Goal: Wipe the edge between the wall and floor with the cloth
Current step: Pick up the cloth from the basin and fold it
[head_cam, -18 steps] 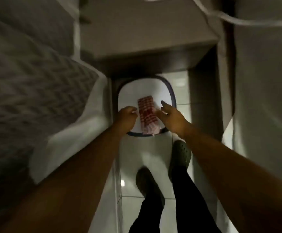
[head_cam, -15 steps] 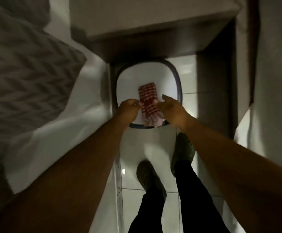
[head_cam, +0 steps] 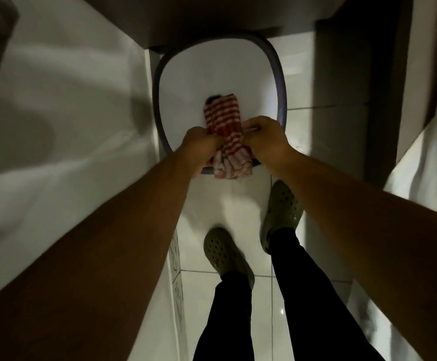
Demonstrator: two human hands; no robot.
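A red-and-white striped cloth [head_cam: 223, 121] hangs over the near rim of a white basin with a dark blue rim [head_cam: 279, 82] on the tiled floor. My left hand [head_cam: 199, 144] grips the cloth's left side and my right hand [head_cam: 264, 139] grips its right side, pinching it together in the middle. The cloth's lower end [head_cam: 231, 166] bunches below my hands, over the basin's near edge. The wall-floor edge [head_cam: 177, 269] runs along the left, beside a patterned skirting strip.
A white sheet over a bed [head_cam: 63, 121] fills the left. A cabinet or ledge [head_cam: 212, 19] overhangs the basin at the top. White fabric [head_cam: 425, 157] hangs at the right. My feet in green clogs [head_cam: 223, 252] stand on the glossy floor tiles [head_cam: 238, 308].
Both hands have closed in on the cloth from its sides and now squeeze it. The view has tilted down and closer to the basin.
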